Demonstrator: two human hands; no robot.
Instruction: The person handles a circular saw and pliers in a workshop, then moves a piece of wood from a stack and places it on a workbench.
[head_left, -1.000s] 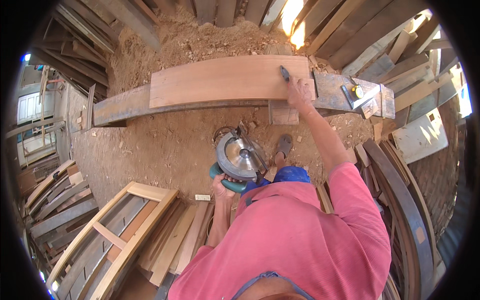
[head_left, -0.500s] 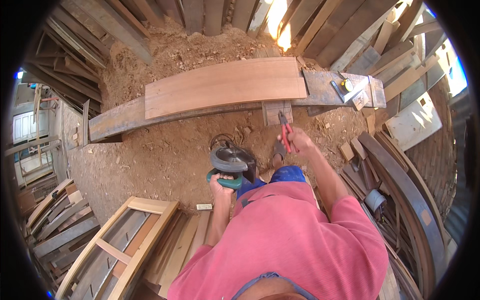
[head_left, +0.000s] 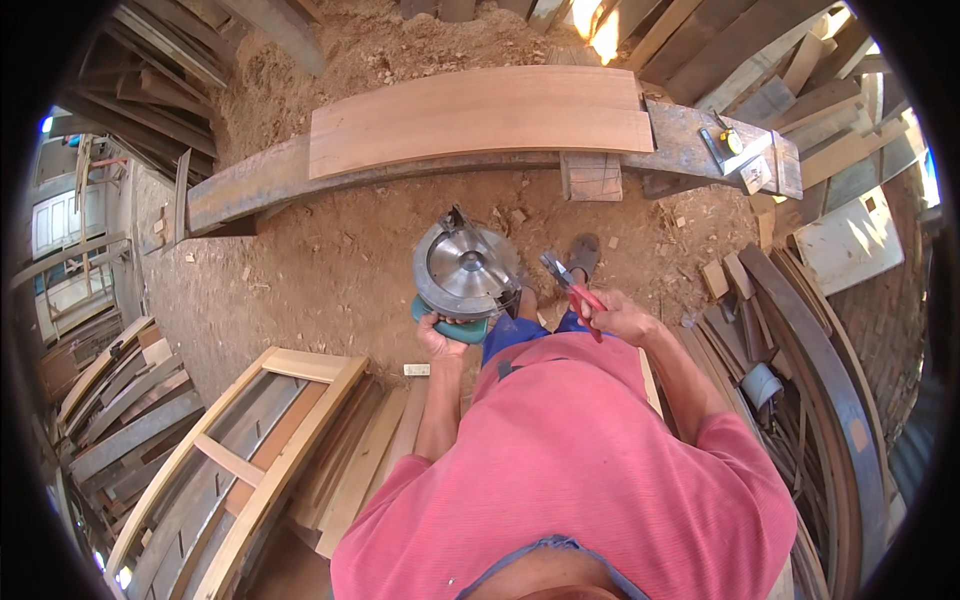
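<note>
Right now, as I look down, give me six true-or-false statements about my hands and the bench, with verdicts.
1. The right grip holds the pliers. True.
2. The pliers' handles are green. False: they are red.
3. The left grip holds the circular saw. True.
4. The wooden board lies on the bench. True.
5. The circular saw rests on the wooden board. False: the two are apart.
6. The wooden board alone lies on the bench. False: the yellow tape measure lies there too.

Left grip (head_left: 440, 337) is curled, right grip (head_left: 618, 318) clenched, its forearm (head_left: 687, 378) angled inward.
</note>
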